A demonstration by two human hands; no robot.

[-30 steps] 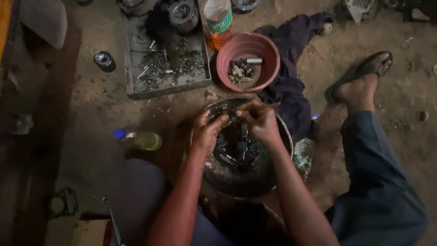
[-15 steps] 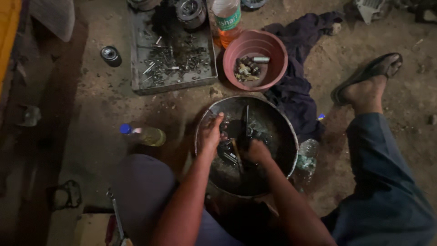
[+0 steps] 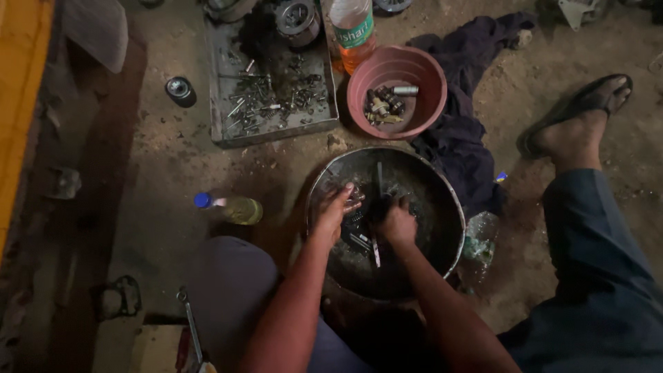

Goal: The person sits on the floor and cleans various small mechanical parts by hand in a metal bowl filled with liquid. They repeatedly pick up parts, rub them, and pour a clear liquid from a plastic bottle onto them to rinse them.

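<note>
Both hands are down inside a dark round metal basin [image 3: 442, 200] that sits on the dirt floor between the person's legs. The left hand [image 3: 334, 211] lies with its fingers spread flat over a heap of small dark metal parts [image 3: 356, 231] at the bottom of the basin, touching them; whether it holds any one piece cannot be told. The right hand [image 3: 396, 222] is curled into a fist just beside it, closed on a thin dark rod-like tool [image 3: 378, 181] that sticks up toward the far rim of the basin. Just beyond the basin stands a pink plastic bowl [image 3: 428, 72] with a few brass and steel fittings [image 3: 383, 105] in it, touching a dark cloth [image 3: 459, 141] heaped on the ground to its right. Left of the bowl lies a flat grey tray [image 3: 221, 110] scattered with bolts and screws, and a bottle of orange liquid [image 3: 352, 31] stands between tray and bowl. A small bottle with a blue cap [image 3: 231, 207] lies on its side left of the basin. The person's sandalled foot [image 3: 577, 124] rests on the ground at the right.
</note>
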